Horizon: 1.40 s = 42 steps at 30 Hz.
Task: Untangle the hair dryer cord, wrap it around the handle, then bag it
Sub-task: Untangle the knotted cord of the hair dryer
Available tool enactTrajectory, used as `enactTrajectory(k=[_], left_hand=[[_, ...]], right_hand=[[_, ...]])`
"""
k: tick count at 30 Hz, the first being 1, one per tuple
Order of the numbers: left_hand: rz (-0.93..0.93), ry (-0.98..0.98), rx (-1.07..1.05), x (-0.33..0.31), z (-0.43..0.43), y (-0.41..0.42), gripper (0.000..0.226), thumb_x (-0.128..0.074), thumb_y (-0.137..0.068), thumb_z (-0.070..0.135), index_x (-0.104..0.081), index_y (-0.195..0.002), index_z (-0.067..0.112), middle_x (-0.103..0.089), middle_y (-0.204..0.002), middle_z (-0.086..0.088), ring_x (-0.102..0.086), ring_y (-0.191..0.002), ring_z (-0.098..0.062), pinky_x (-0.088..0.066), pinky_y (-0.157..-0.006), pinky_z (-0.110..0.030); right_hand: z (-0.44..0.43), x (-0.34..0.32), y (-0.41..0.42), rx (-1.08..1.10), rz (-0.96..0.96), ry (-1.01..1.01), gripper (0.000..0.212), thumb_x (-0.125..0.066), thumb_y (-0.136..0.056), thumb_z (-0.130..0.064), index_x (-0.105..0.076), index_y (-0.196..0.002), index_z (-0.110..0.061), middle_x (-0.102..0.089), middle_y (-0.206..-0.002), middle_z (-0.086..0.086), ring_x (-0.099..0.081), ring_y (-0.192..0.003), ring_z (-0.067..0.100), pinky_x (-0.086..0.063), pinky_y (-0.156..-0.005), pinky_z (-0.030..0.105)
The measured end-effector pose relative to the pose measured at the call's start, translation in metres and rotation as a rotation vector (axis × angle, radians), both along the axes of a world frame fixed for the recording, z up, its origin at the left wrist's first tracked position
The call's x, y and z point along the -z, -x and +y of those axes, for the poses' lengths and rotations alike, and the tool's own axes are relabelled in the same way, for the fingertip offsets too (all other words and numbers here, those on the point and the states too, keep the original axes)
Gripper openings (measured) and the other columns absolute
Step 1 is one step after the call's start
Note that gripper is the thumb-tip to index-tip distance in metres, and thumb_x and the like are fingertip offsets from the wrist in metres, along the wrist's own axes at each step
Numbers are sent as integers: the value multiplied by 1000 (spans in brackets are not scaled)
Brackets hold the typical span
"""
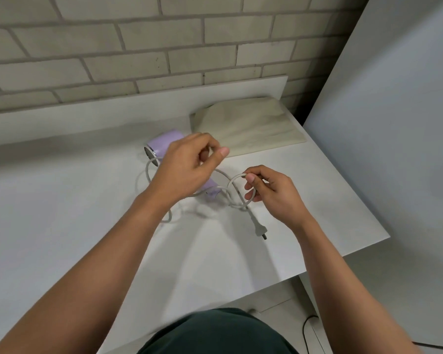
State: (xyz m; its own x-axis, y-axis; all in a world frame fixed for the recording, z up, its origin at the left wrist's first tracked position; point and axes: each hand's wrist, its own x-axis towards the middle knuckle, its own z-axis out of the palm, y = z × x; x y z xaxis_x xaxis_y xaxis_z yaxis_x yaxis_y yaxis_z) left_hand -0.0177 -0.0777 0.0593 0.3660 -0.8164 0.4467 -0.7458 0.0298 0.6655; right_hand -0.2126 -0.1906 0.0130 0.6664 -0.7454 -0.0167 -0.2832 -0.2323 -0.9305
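Observation:
A lilac hair dryer (161, 143) lies on the white table (62, 200), its barrel pointing left and its handle end (212, 191) showing below my left hand. Its white cord (226, 190) is looped and crossed over itself around the handle. My left hand (187, 167) hovers over the dryer and pinches a raised strand of cord between thumb and fingers. My right hand (271, 192) pinches a loop of the cord just right of the handle. The plug (261, 229) lies loose on the table below my right hand.
A flat beige cloth bag (248, 126) lies at the back right of the table, just behind my left hand. A brick wall runs along the back. The table's right edge (363, 215) drops off beside a white panel (394, 123).

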Motion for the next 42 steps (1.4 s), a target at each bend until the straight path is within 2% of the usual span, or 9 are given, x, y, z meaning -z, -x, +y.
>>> enactTrajectory(k=[2, 5, 8, 11, 15, 23, 30, 37, 42], left_hand=[[8, -33, -32, -7, 29, 7, 39, -67, -94, 50, -64, -71, 18, -53, -56, 3, -48, -55, -13, -43, -57, -30], [-32, -561, -13, 2, 63, 11, 63, -54, -90, 72, -64, -64, 16, -61, -51, 5, -57, -50, -7, -53, -63, -32], [-66, -956, 37, 28, 76, 4, 53, -48, -90, 76, -73, -89, 30, -72, -74, 15, -67, -84, -7, -56, -83, -34], [84, -714, -45, 37, 77, -3, 56, -45, -88, 80, -60, -127, 43, -68, -104, 22, -65, -104, -5, -53, -95, -33], [284, -420, 7, 15, 63, 9, 23, -47, -104, 48, -60, -115, 33, -66, -108, 23, -62, -97, 11, -41, -80, -3], [826, -387, 127, 1, 32, 28, 30, -57, -104, 35, -61, -134, 32, -72, -116, -1, -72, -103, -12, -60, -94, -41], [1142, -515, 8, 2, 31, 23, 26, -62, -100, 25, -71, -117, 7, -68, -96, -15, -69, -84, -23, -63, -75, -37], [1284, -308, -101, 9, 33, 31, 46, -63, -99, 11, -50, -133, 39, -73, -79, -5, -73, -75, -23, -64, -73, -49], [1312, -204, -125, 9, 33, 35, 20, -57, -103, 11, -73, -115, 6, -72, -84, -10, -71, -76, -20, -64, -69, -39]], right_hand=[[-2, 1, 0, 14, -5, -4, 17, -57, -106, -24, -72, -106, -18, -71, -88, 3, -74, -74, 24, -57, -70, 25], [-2, -1, -4, 24, -35, -8, 18, -55, -107, -24, -72, -106, -18, -71, -88, 3, -72, -72, 21, -57, -70, 28], [-4, -5, -7, 13, -52, -23, 18, -54, -108, -25, -72, -106, -20, -70, -87, 3, -68, -70, 17, -58, -75, 38], [-2, -6, -9, -33, -51, -71, 19, -54, -108, -25, -71, -106, -17, -68, -88, 3, -65, -70, 15, -56, -74, 35], [2, -5, -13, -56, -56, -134, 19, -55, -108, -24, -72, -107, -16, -69, -86, -1, -63, -68, 14, -53, -69, 29], [19, -4, -26, -152, -8, -111, 19, -57, -106, -19, -76, -108, -17, -76, -91, 5, -63, -68, 15, -54, -71, 31], [26, -2, -29, -35, -56, -153, 2, -71, -95, -10, -70, -94, -8, -74, -88, 8, -71, -63, 21, -59, -65, 33], [35, -5, -20, -128, -78, -269, 24, -58, -105, -16, -74, -123, -14, -76, -118, -3, -72, -112, 15, -59, -99, 44], [50, -10, -5, -305, -54, -145, 48, -73, -96, -20, -55, -140, -28, -66, -134, -14, -59, -129, 4, -54, -101, 27]])
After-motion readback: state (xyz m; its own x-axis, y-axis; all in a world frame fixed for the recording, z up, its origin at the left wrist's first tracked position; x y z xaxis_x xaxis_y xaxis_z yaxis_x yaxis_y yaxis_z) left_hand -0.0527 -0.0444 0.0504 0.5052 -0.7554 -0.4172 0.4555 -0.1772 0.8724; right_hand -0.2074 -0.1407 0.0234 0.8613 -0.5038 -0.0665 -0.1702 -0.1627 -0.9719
